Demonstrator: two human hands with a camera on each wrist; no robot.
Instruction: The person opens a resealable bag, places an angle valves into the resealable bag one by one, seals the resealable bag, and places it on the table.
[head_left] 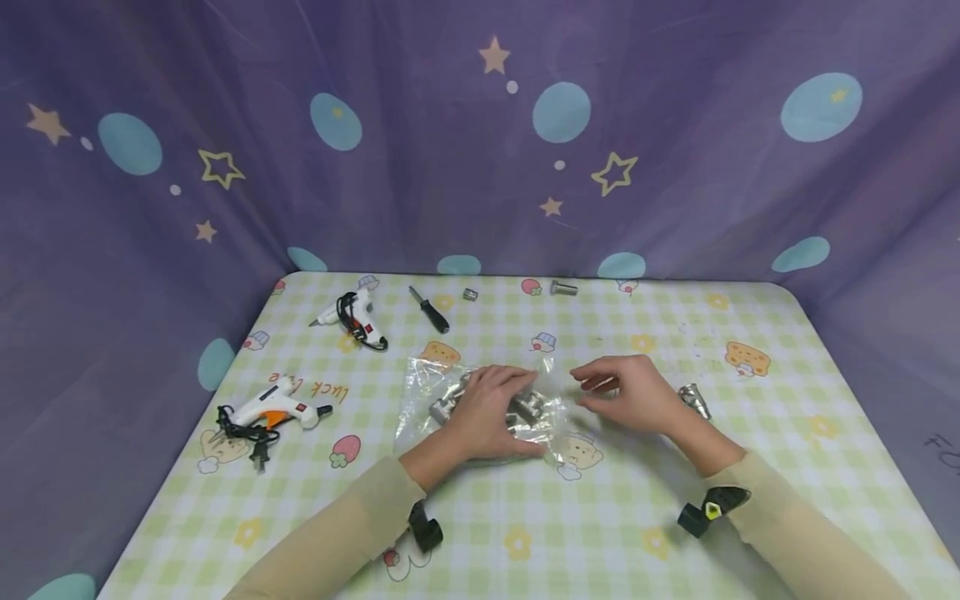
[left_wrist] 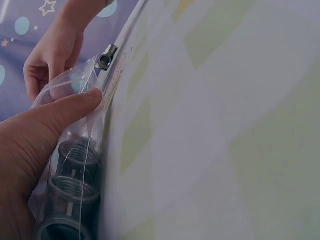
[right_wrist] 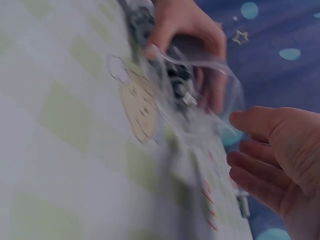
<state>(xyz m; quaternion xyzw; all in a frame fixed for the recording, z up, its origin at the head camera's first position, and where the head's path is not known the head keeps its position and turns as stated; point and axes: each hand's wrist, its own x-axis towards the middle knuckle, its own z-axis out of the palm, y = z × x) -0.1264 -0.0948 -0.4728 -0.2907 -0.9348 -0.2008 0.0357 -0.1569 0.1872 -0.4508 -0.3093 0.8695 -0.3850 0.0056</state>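
Note:
A clear plastic bag (head_left: 420, 392) of metal pipe fittings (left_wrist: 75, 187) lies flat on the table. My left hand (head_left: 491, 412) grips the bag from above, thumb on the near side and fingers over the far side. Threaded openings of several fittings show through the plastic in the left wrist view. Just right of the bag's gaping mouth is my right hand (head_left: 626, 392), its fingers loosely bent with nothing between them. In the right wrist view, one fingertip is right at the bag's edge. Beyond the right wrist lies a loose metal fitting (head_left: 694, 401).
Two white glue guns with black cords lie at the left, one farther back (head_left: 360, 317) and one nearer (head_left: 273, 407). Along the back are a black-handled screwdriver (head_left: 431, 312), a small metal piece (head_left: 470, 294) and a bolt (head_left: 564, 288). A purple curtain (head_left: 435, 167) hangs behind the table.

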